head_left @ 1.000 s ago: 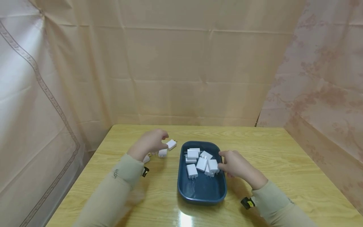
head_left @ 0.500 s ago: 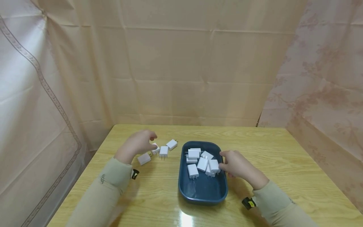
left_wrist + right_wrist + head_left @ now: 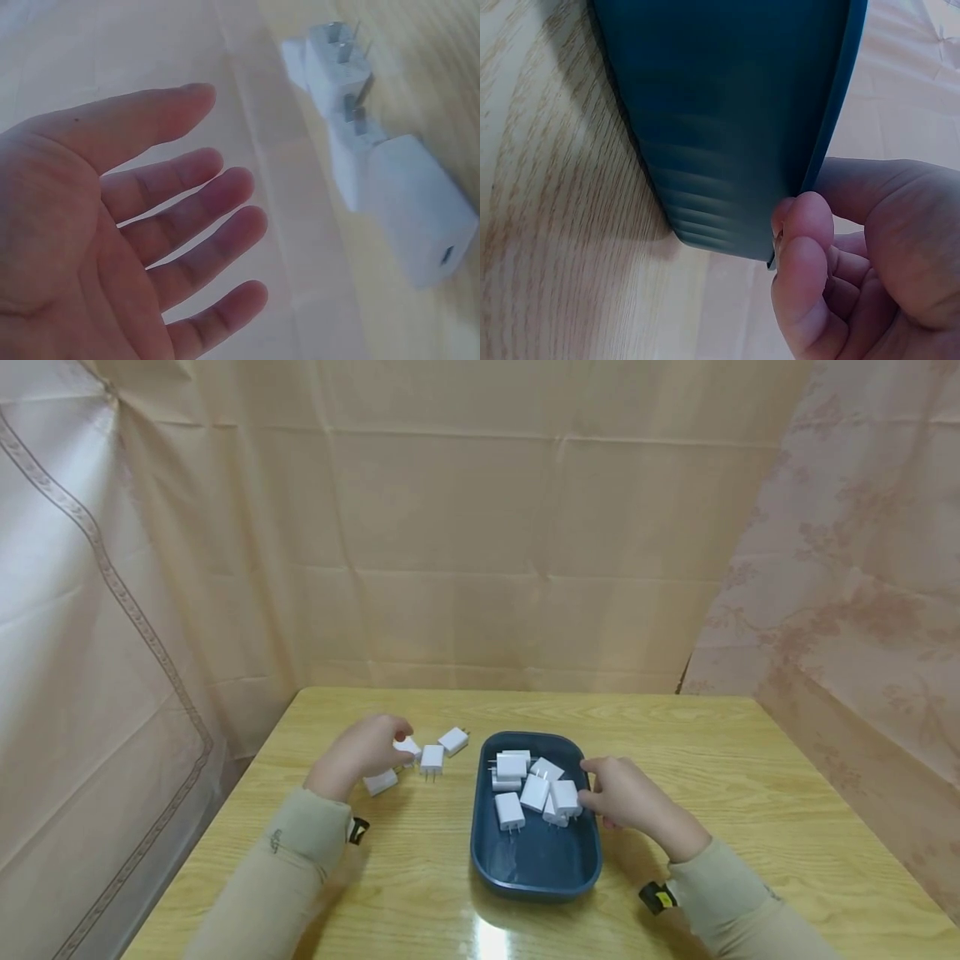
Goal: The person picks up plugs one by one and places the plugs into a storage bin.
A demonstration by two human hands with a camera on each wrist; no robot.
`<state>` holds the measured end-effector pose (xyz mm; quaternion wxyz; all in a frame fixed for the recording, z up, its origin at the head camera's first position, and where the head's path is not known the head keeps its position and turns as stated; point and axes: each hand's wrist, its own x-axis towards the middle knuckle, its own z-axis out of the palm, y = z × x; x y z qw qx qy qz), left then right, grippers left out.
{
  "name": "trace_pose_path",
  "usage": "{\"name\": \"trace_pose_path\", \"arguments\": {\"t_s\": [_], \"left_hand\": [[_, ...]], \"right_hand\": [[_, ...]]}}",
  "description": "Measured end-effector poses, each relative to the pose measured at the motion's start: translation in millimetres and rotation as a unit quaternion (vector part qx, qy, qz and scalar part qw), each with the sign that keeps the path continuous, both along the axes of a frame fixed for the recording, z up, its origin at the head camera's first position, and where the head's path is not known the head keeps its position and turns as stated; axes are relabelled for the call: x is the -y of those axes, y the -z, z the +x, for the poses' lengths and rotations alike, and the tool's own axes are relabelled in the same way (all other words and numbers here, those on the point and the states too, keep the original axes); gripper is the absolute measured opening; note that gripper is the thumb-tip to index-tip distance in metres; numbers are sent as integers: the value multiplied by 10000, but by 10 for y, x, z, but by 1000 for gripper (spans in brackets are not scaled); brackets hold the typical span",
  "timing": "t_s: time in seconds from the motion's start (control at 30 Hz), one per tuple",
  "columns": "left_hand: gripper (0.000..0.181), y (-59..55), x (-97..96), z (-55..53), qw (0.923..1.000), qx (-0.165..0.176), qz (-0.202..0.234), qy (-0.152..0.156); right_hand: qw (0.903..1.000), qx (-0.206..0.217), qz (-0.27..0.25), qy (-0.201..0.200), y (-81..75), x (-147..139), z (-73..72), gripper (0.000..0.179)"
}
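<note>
White plug-in chargers lie in a group on the left of the table; one charger (image 3: 432, 758) has its prongs toward me, and another charger (image 3: 453, 741) sits farther back. My left hand (image 3: 356, 752) hovers beside the group, thumb and forefinger near a charger (image 3: 408, 747) it partly hides. In the left wrist view the fingers are loosely bent with nothing between them, apart from the nearest charger (image 3: 424, 214). A dark blue plastic basin (image 3: 540, 864) holds several more chargers (image 3: 509, 811). My right hand (image 3: 630, 793) pinches the basin's right rim (image 3: 832, 97) between thumb and fingers.
A wooden table (image 3: 712, 760) bears everything. A beige cloth (image 3: 510, 552) hangs behind its far edge, with more cloth at left and right. One charger (image 3: 381, 782) lies close by the left wrist.
My left hand has moved left, away from the two right-hand chargers, then dipped slightly toward the charger beside its fingertips. The right hand and the basin have stayed in place.
</note>
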<state>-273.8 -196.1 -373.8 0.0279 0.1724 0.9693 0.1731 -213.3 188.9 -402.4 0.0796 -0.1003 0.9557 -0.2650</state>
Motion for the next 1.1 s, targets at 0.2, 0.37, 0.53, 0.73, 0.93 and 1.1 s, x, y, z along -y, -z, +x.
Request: {"name": "trace_pose_path", "arguments": {"t_s": [0.2,0.37,0.53,0.73,0.93,1.1], "left_hand": [[44,85,20,1,9999,12,125,-74],[46,149,29,2,9994,155,227,-224],[47,197,62,-2,9982,284,276,-457],[44,240,90,5,9972,362,349,-555],[44,281,99,12,9980,289,261,-504],[43,306,95,1,9979,312,209,-526]], "right_hand": [[10000,10,4,25,-1,3,8,54],[10000,61,3,40,-7,4,13,55],[9999,128,-20,83,-21,9,9,55],[9998,171,-36,66,-27,-4,19,56],[9998,193,-32,73,-32,-17,29,56],[9999,157,-9,66,-26,-29,37,56]]}}
